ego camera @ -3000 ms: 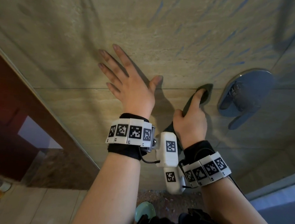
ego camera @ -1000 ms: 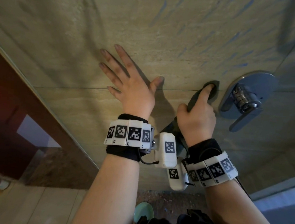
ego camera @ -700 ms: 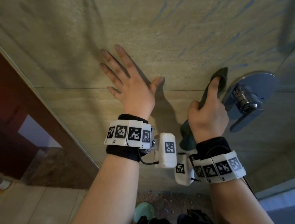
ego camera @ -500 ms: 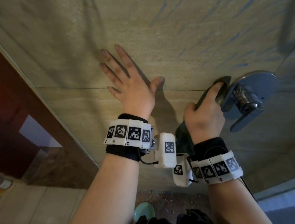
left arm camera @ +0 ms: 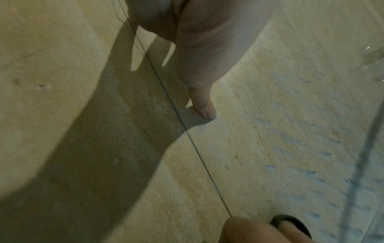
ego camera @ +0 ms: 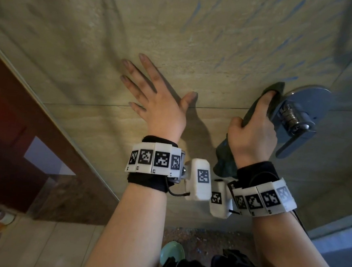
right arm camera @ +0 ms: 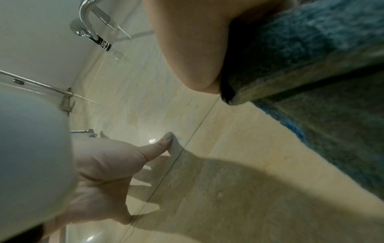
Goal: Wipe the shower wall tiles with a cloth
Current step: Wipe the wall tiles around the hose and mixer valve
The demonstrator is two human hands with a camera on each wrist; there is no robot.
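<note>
Beige stone wall tiles (ego camera: 200, 30) fill the head view, with a thin grout line (ego camera: 89, 104) running across. My left hand (ego camera: 152, 102) lies flat on the wall, fingers spread and straight, thumb on the grout line. My right hand (ego camera: 253, 131) grips a dark teal cloth (ego camera: 225, 158) and presses its upper end (ego camera: 275, 89) against the tile with an outstretched finger, right beside the chrome valve plate. In the right wrist view the cloth (right arm camera: 311, 57) runs under my palm, and the left hand (right arm camera: 116, 157) shows below it. In the left wrist view only the left hand's thumb (left arm camera: 199, 92) touches the tile.
A round chrome shower valve (ego camera: 294, 115) with a lever handle (ego camera: 290, 146) sits just right of the cloth. A glass panel edge (ego camera: 52, 113) and brown door frame run down the left. A shower head holder and hose (right arm camera: 93, 32) hang higher up. A green dish (ego camera: 172, 253) lies on the floor.
My right hand has slid the cloth rightward across the tile, from mid-wall to the valve plate's edge, rubbing up and down there. My left hand has stayed flat in place.
</note>
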